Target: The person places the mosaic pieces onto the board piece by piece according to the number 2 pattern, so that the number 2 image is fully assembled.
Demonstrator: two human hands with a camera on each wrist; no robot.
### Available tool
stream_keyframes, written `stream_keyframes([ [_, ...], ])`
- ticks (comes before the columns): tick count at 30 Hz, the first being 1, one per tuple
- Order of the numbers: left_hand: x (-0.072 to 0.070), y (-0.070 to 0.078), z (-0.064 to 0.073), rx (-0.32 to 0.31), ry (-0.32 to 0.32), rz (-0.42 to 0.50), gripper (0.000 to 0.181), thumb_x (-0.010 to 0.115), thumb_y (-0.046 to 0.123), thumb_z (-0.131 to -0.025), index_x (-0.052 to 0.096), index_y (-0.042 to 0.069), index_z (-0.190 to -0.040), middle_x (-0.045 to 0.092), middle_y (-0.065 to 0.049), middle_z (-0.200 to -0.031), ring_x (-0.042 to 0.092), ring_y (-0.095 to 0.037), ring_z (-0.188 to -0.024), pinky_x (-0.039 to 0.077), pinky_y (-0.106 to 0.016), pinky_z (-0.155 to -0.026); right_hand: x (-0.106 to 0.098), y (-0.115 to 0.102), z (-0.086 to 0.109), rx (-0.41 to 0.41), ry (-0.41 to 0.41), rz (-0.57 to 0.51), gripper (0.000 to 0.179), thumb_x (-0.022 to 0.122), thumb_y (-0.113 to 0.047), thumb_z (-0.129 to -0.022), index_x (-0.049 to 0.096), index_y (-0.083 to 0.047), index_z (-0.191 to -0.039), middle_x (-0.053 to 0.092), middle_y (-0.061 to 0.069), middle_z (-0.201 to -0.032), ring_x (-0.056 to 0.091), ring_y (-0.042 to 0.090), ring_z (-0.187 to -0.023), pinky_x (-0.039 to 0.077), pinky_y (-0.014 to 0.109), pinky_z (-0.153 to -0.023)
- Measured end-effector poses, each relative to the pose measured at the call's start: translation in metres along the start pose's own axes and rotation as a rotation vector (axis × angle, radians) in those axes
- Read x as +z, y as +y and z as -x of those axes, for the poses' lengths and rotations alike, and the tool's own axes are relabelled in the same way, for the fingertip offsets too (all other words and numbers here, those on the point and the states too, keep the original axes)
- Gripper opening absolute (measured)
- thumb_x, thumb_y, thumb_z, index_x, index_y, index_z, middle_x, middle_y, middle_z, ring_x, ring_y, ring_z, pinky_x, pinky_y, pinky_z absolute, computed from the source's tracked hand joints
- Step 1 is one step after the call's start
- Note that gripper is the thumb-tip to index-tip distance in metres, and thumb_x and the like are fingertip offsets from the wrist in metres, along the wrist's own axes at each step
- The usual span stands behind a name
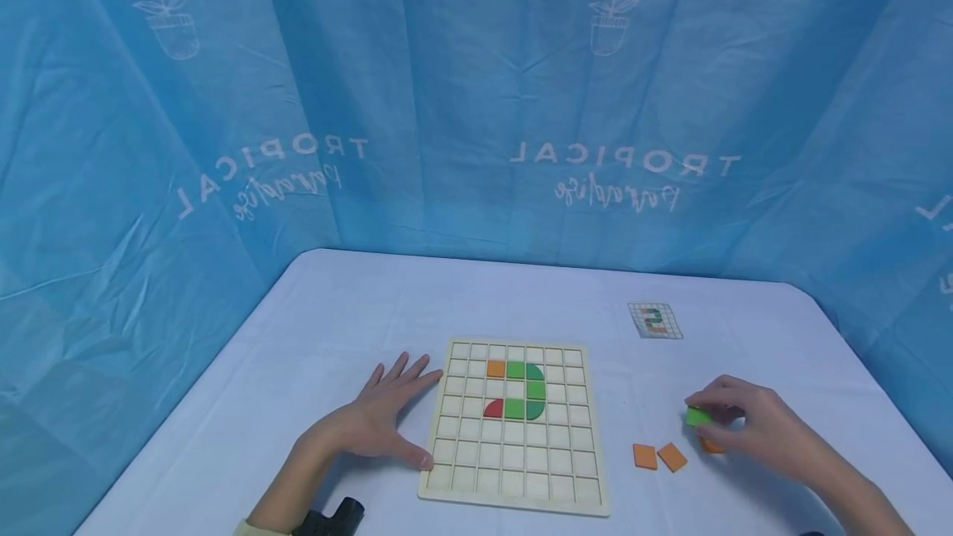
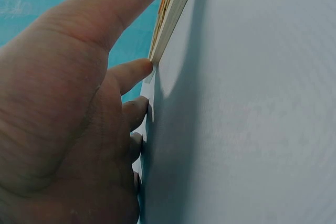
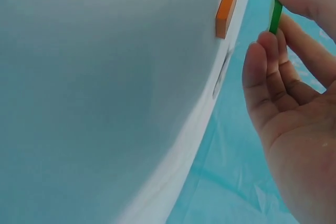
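Note:
My right hand (image 1: 752, 420) pinches a light green square tile (image 1: 698, 416) between thumb and fingertips, right of the board. In the right wrist view the green tile (image 3: 275, 15) shows edge-on, raised off the table. Under that hand lies an orange tile (image 1: 711, 445), partly hidden. My left hand (image 1: 380, 416) is spread, its thumb and index fingertip at the left edge of the cream grid board (image 1: 514, 470). On the board, an orange square (image 1: 495, 369), green squares (image 1: 515, 370), dark green quarter-rounds (image 1: 535, 409) and a red quarter-round (image 1: 495, 409) form a curved figure.
Two orange square tiles (image 1: 658, 457) lie between the board and my right hand. A small pattern card (image 1: 655, 321) showing a coloured figure on a grid lies farther back. White cloth covers the table (image 1: 357, 296); a blue printed curtain (image 1: 462, 106) hangs around it.

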State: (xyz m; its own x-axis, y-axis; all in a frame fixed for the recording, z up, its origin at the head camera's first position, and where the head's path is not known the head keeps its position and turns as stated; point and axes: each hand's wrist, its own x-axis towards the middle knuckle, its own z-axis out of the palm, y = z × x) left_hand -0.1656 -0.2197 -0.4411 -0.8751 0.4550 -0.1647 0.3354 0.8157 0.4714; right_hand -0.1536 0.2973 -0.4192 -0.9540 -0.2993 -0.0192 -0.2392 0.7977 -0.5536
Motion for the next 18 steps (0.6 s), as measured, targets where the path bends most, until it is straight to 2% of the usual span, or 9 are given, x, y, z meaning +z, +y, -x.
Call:
stream_keyframes([
  [4, 0.001, 0.000, 0.000, -0.003, -0.001, -0.002, 0.120, 0.072, 0.080, -0.053, 0.029, 0.028, -0.152, 0.012, 0.000, -0.160, -0.006, -0.027, -0.145, -0.005, -0.053, -0.113, 0.003, -0.006, -0.003, -0.012, -0.003, -0.023, 0.028, 0.080, -0.028, -0.079, 0.072, -0.021, -0.105, 0.059, -0.009, -0.089, 0.054, 0.008, -0.075, 0.052, 0.022, -0.067],
  [12, 0.001, 0.000, -0.001, -0.003, 0.004, -0.007, 0.120, 0.071, 0.081, -0.052, 0.029, 0.029, -0.152, 0.012, 0.000, -0.160, -0.005, -0.027, -0.145, -0.005, -0.053, -0.113, 0.008, -0.015, -0.009, -0.092, 0.008, -0.071, 0.025, 0.080, -0.025, -0.080, 0.072, -0.021, -0.103, 0.059, -0.008, -0.087, 0.055, 0.009, -0.075, 0.052, 0.023, -0.064],
  [18, 0.000, 0.001, 0.000, -0.010, 0.004, -0.004, 0.121, 0.072, 0.080, -0.051, 0.030, 0.028, -0.152, 0.013, -0.001, -0.160, -0.005, -0.028, -0.145, -0.005, -0.053, -0.113, 0.015, -0.025, -0.018, -0.051, -0.033, -0.086, 0.026, 0.080, -0.024, -0.078, 0.073, -0.022, -0.103, 0.059, -0.006, -0.087, 0.055, 0.013, -0.076, 0.051, 0.024, -0.063],
])
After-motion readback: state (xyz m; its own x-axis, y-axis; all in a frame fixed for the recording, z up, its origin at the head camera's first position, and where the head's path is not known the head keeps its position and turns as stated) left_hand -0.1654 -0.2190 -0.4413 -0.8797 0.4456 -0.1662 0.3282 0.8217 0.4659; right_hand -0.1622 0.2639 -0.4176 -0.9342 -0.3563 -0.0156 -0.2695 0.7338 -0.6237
